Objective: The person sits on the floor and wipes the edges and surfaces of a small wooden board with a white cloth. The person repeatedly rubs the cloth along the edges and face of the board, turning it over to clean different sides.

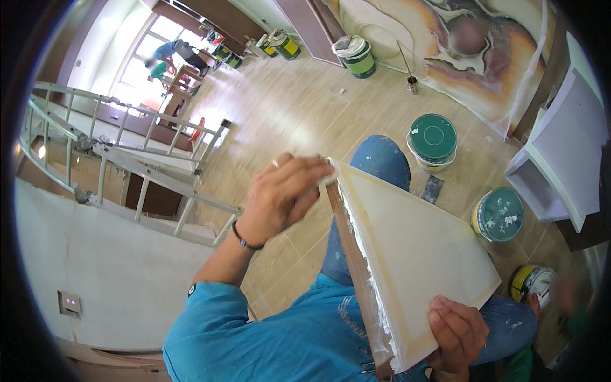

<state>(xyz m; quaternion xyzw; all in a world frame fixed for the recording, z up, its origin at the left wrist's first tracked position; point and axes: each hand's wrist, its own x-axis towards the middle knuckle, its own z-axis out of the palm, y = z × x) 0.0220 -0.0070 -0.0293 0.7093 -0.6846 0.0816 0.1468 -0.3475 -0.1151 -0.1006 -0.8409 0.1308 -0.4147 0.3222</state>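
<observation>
A pale board (414, 242) with yellowish borders rests tilted across my lap, and a brown wood strip (351, 254) runs along its left side. Rough white paste (364, 245) lies along the seam between them. My right hand (457, 331) grips the board's lower right edge, thumb and fingers bent over it. At the upper corner my left hand (289, 191) is closed, fingertips pressed together by the strip's end. Something small and whitish shows at those fingertips, too unclear to name.
Green-lidded buckets (433, 139) stand right of my knee, near a dark flat scrap (432, 190). A white panelled piece (560, 140) leans at right. An aluminium ladder (137, 167) lies at left. Close by at lower right is another person's hand (533, 304); people (172, 57) work far off.
</observation>
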